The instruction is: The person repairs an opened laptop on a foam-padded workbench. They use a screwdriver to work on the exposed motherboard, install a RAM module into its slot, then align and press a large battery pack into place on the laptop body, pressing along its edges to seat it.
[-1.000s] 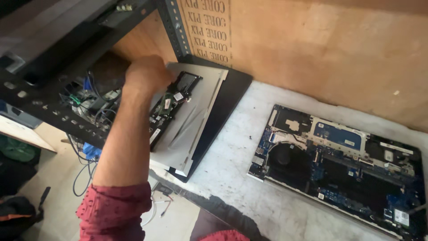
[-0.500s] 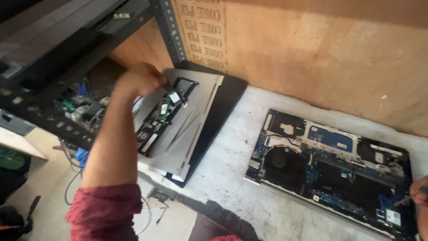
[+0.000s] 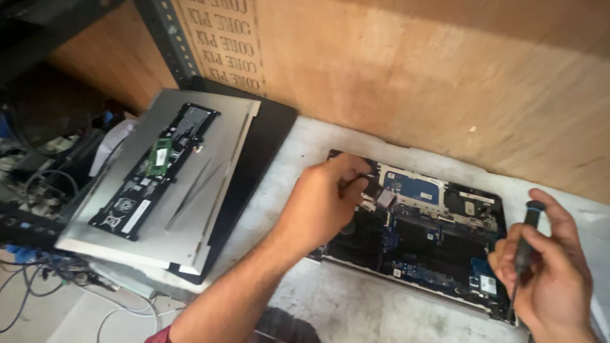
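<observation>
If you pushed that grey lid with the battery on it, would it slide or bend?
The lid looks like a thin, flat metal sheet, so probably stiff and fairly light. It lies tilted on a black panel past the table edge, so a push might tip it.

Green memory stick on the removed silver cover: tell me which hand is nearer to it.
Left. The left hand rests on the open laptop's near corner, beside the cover; the right hand, holding a screwdriver, is at the laptop's far end from the green memory stick.
</observation>
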{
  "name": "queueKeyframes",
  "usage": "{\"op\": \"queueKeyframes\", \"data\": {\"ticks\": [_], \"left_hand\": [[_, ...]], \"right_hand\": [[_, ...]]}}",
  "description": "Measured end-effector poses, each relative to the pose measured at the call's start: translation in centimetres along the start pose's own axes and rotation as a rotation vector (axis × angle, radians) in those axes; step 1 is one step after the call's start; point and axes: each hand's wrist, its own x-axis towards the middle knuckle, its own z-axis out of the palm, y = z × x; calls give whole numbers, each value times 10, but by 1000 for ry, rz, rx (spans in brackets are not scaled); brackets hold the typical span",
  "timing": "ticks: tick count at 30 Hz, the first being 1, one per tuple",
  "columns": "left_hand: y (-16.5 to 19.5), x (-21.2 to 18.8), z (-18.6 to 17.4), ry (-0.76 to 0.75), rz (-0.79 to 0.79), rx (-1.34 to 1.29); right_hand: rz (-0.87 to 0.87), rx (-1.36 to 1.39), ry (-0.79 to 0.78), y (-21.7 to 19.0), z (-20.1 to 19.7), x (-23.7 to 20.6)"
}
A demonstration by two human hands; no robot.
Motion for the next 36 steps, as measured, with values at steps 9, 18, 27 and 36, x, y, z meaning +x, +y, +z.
{"op": "queueKeyframes", "data": {"ticks": [9, 18, 27, 36], "left_hand": [[-47, 0, 11, -54, -126, -51], [-67, 13, 20, -140, -457, -198], [-68, 15, 27, -145, -472, -294], [-56, 23, 26, -170, 17, 304]], "right_hand": [[25, 16, -39, 5, -22, 4], [103, -134, 74, 17, -43, 21], [90, -87, 57, 14, -66, 33], [79, -78, 139, 10, -71, 36]]}}
